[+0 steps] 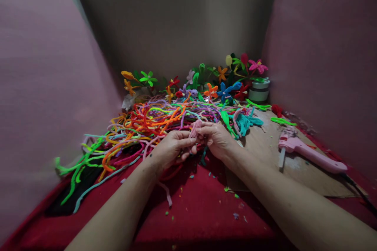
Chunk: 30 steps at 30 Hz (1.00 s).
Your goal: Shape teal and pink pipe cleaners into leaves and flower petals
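Observation:
A small pink fuzzy piece (195, 129), looking like bent pipe cleaner, stands up between my two hands at the middle of the view. My left hand (173, 147) pinches its lower part from the left. From the right, my right hand (216, 137) holds it too, thumb and forefinger against its side. The fingertips of both hands nearly meet below the piece, and some fingers are hidden behind others. Just behind my hands lies a big tangle of coloured pipe cleaners (159, 115). A loose pink stem (166, 194) hangs below my left hand.
A pink glue gun (316, 157) rests on a cardboard sheet (265, 137) at the right. Fuzzy flowers, among them a blue one (225, 91), and a pale pot (259, 90) stand at the back. Scraps dot the red cloth (188, 219). Walls rise on both sides.

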Available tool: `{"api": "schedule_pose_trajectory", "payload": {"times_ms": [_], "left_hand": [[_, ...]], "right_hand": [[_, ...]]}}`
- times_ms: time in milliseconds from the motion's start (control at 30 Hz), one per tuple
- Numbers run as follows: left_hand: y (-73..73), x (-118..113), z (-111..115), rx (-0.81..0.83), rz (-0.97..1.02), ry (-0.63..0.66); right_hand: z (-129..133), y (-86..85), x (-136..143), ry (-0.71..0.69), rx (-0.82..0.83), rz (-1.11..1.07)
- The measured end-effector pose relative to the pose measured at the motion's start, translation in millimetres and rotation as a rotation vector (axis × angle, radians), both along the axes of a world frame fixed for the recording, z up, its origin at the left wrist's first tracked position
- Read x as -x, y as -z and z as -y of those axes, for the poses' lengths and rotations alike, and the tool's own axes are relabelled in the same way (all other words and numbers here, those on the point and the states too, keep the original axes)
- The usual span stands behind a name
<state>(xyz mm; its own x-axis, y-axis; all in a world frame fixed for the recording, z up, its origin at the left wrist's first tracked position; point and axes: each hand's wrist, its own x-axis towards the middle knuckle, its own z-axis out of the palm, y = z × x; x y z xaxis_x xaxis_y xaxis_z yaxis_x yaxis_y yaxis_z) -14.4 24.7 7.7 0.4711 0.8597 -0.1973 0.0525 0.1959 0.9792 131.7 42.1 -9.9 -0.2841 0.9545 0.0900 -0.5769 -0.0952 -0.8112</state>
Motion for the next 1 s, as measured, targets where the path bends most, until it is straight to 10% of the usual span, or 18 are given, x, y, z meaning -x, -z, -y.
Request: {"api": "schedule_pose_trajectory", "payload": {"times_ms": [1000], "left_hand": [[-9.0,3,-4,-0.308,-0.145,-0.190]], "right_hand": [[4,-7.3,-1,0.022,0.004,0.085]]}}
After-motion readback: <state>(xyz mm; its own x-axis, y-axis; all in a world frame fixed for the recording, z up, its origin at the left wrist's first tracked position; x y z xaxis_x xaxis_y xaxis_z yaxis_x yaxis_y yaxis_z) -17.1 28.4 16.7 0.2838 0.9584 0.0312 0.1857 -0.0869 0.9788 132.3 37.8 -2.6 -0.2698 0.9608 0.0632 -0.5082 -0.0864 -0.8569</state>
